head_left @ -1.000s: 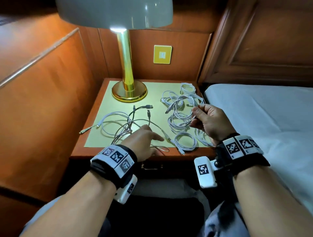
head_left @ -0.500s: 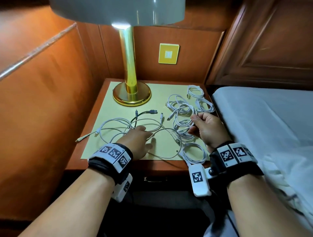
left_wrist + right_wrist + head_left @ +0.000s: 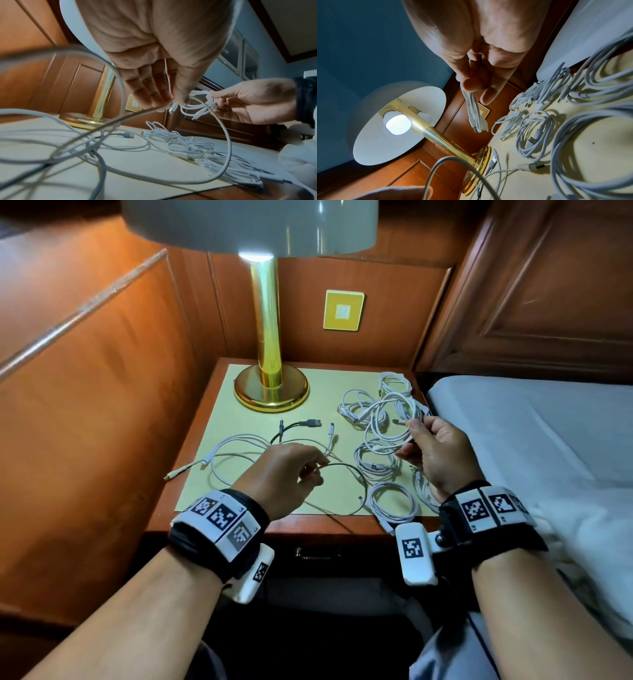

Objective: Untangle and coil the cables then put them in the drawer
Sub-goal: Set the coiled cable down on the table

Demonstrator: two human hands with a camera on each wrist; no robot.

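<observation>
Pinched in my right grip (image 3: 432,451) is a coiled white cable (image 3: 390,419); my left grip (image 3: 286,472) pinches what seems a grey cable (image 3: 346,467) above the tabletop (image 3: 219,412). More cables (image 3: 394,501) lie on its yellow mat beside the brass lamp (image 3: 270,385), between wood-panelled wall and bed (image 3: 531,440).

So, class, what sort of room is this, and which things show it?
Most likely a bedroom, perhaps a hotel room: a wooden nightstand beside a bed with white sheets, and a brass table lamp standing on it.
</observation>
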